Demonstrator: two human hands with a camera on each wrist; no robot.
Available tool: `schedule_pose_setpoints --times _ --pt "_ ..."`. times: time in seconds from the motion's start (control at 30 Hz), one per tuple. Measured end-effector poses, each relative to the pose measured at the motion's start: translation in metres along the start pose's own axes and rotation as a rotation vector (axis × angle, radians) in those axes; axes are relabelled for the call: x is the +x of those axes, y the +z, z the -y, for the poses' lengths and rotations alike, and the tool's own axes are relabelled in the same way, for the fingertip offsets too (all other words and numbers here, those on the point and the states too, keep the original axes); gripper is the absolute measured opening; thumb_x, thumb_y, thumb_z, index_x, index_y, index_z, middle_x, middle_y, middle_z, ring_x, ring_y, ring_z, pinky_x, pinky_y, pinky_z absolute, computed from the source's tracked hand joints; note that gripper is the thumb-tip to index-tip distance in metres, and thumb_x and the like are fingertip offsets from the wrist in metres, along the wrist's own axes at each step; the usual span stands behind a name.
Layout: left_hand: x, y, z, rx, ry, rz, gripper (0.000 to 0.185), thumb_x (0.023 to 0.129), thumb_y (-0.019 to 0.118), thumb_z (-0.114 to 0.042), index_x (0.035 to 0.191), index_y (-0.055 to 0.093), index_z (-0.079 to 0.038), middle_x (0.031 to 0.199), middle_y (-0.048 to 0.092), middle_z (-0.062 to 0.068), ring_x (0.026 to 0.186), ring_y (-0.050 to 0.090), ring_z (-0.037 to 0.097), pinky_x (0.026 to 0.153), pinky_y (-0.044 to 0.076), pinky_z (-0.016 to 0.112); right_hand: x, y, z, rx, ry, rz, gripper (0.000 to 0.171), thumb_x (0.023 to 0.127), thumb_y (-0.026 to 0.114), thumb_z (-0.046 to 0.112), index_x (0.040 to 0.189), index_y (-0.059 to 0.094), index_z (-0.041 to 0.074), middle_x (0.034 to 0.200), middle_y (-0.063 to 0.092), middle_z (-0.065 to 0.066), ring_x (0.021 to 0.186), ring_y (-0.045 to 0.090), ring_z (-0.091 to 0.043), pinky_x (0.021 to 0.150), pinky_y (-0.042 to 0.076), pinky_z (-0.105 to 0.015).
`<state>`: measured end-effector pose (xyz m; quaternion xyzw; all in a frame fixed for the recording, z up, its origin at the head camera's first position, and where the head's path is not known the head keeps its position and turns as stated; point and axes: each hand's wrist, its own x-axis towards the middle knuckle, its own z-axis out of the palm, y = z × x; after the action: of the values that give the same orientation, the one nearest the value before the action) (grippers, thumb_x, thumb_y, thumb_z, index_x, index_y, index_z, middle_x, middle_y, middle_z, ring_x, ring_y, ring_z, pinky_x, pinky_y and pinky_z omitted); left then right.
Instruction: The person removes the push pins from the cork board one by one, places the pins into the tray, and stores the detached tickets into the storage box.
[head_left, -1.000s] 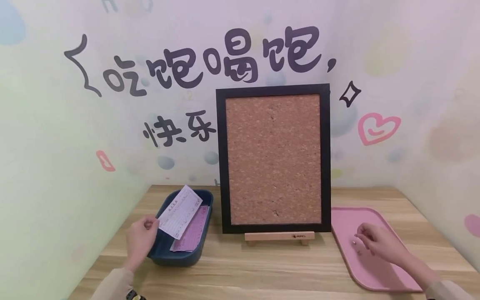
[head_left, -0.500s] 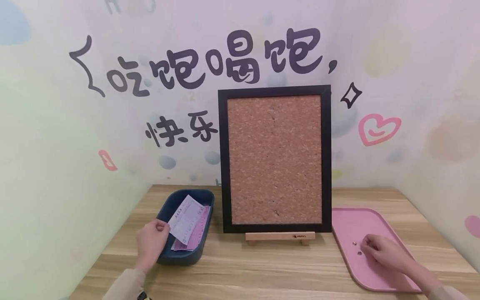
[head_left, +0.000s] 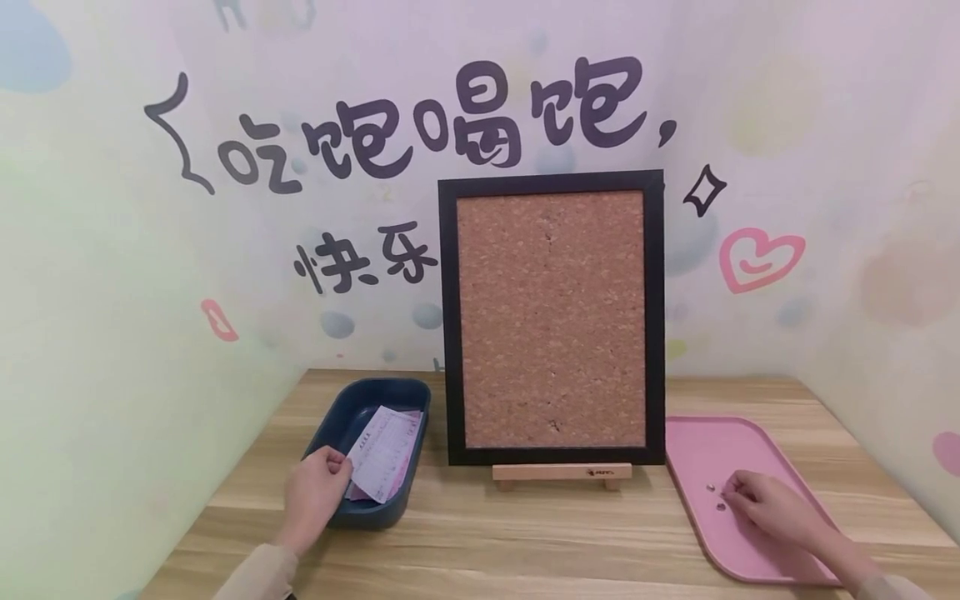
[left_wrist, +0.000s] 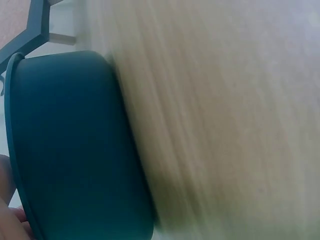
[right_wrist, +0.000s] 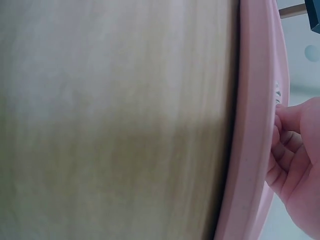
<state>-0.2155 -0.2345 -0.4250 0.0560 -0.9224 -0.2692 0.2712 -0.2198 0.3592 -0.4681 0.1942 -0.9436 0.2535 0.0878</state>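
Over the dark blue bin (head_left: 330,517), my left hand (head_left: 315,492) pinches the left edge of a printed paper slip (head_left: 384,454). The slip lies tilted above pinkish slips (head_left: 363,493) inside the bin. In the left wrist view, only a few fingers (left_wrist: 19,215) show beyond the bin's wall (left_wrist: 75,150). On the pink tray (head_left: 735,442), my right hand (head_left: 772,508) has curled fingers, with thumb and forefinger close together beside small shiny metal pieces (head_left: 721,507). Whether a piece is between the fingertips is hidden. The right wrist view shows the curled fingers (right_wrist: 285,150) past the tray's edge.
A black-framed cork board (head_left: 551,325) stands on a small wooden easel (head_left: 561,472) between bin and tray, at the back of the wooden table (head_left: 480,550). A wall (head_left: 375,50) with large lettering rises behind.
My left hand has shifted right and lowered the paper slip further into the bin. The right hand has moved slightly right and down, so the metal pieces show more clearly.
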Motion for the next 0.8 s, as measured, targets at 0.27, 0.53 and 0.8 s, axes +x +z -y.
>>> schedule_pose_setpoints --times 0.27,0.53,0.8 --pt "-0.0009 0.0041 0.0027 0.025 0.033 0.080 0.012 0.074 0.065 -0.011 0.067 0.060 -0.003 0.062 0.063 0.004 0.056 0.058 0.019 0.056 0.044 0.036 -0.0033 0.0009 -0.0003 -0.002 0.006 -0.009 0.009 0.080 0.061 0.002 0.078 0.056 0.009 0.061 0.046 0.015 0.053 0.035 0.005 0.046 0.033 -0.019" --pt "0.0010 0.0022 0.0021 -0.015 0.038 0.110 0.014 0.071 0.072 -0.010 0.071 0.061 -0.002 0.063 0.062 0.004 0.058 0.056 0.017 0.058 0.045 0.033 -0.0048 -0.0003 -0.0018 0.004 0.003 -0.020 0.009 0.081 0.061 0.002 0.077 0.056 0.008 0.059 0.043 0.014 0.051 0.033 0.005 0.045 0.032 -0.019" --pt "0.0068 0.0024 0.0053 -0.054 0.247 0.007 0.018 0.066 0.076 -0.004 0.077 0.063 0.000 0.066 0.060 0.004 0.061 0.052 0.015 0.057 0.043 0.031 0.0023 -0.0045 -0.0005 -0.062 -0.043 -0.127 0.018 0.077 0.060 -0.007 0.076 0.057 0.010 0.066 0.052 0.012 0.057 0.043 0.005 0.049 0.042 -0.022"
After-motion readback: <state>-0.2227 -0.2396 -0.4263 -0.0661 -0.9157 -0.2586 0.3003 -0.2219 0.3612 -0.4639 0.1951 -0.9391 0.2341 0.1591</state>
